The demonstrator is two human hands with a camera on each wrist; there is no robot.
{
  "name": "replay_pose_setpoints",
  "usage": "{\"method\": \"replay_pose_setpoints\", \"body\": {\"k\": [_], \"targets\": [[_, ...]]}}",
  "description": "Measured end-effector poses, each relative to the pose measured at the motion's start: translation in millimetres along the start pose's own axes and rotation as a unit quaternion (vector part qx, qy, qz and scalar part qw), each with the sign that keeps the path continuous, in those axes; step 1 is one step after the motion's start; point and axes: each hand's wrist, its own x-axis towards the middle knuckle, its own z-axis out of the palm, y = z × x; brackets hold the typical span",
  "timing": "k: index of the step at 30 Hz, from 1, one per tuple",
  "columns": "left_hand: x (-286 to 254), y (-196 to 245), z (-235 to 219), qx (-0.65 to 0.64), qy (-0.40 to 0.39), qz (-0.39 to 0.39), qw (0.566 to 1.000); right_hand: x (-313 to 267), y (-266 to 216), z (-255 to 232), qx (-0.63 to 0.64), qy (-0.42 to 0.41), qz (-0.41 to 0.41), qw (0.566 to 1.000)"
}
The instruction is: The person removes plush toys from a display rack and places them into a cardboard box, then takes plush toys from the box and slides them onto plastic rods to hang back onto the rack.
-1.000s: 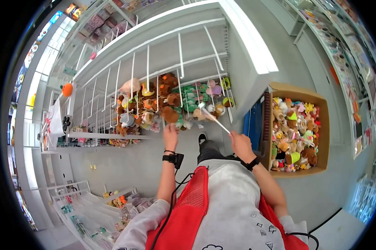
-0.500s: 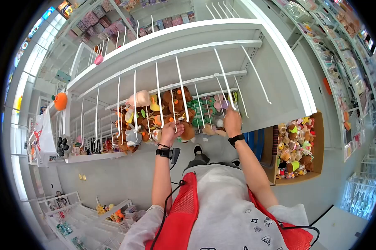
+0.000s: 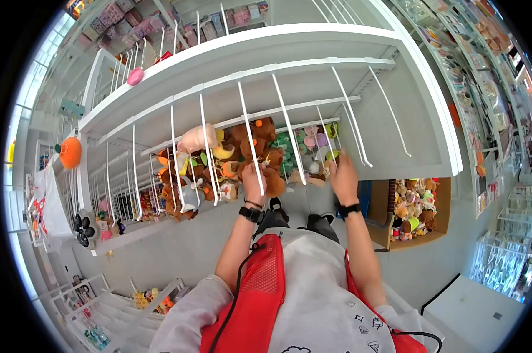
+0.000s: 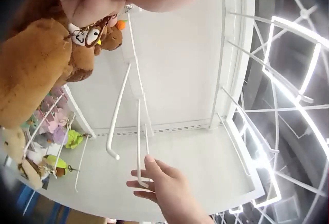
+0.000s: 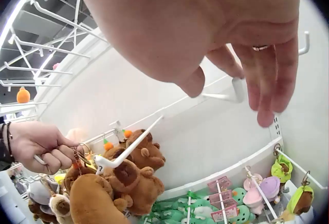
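My left hand [image 3: 253,179] is at the front of the white hook rack, its fingers curled on the metal ring of a brown plush keychain [image 4: 33,64]. The plush hangs below the fingers; other brown plush toys [image 5: 136,183], with small oranges on some heads, hang behind it. To the right, my right hand [image 3: 343,179] is raised by the tip of a white hook [image 5: 237,89] with nothing hanging on it. Its fingers are spread and fairly straight around that tip, as the left wrist view also shows.
Green plush toys [image 5: 177,208] and pink and purple ones [image 5: 270,187] hang lower on the rack. An open cardboard box [image 3: 444,215] full of plush toys stands at the right, beside a blue bin [image 3: 365,199]. Several long hooks [image 3: 389,112] jut out above the hands.
The right hand held a loose white hook rod a second ago and brought it up to the rack; the rod is now in place there. The left hand has moved in among the hooks.
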Motion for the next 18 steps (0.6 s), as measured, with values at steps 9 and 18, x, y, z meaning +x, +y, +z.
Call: {"method": "replay_pose_setpoints", "body": {"k": [9,18], "targets": [[-123,23,-55,0.143,-0.015,-0.019,0.989,-93,-13,-47,0.082,0.028,-0.081,0.993],[-278,128,-127,0.363,-0.151,-0.005,0.919,-115,-59,-108,0.386,-0.206,-0.095,0.894]]}}
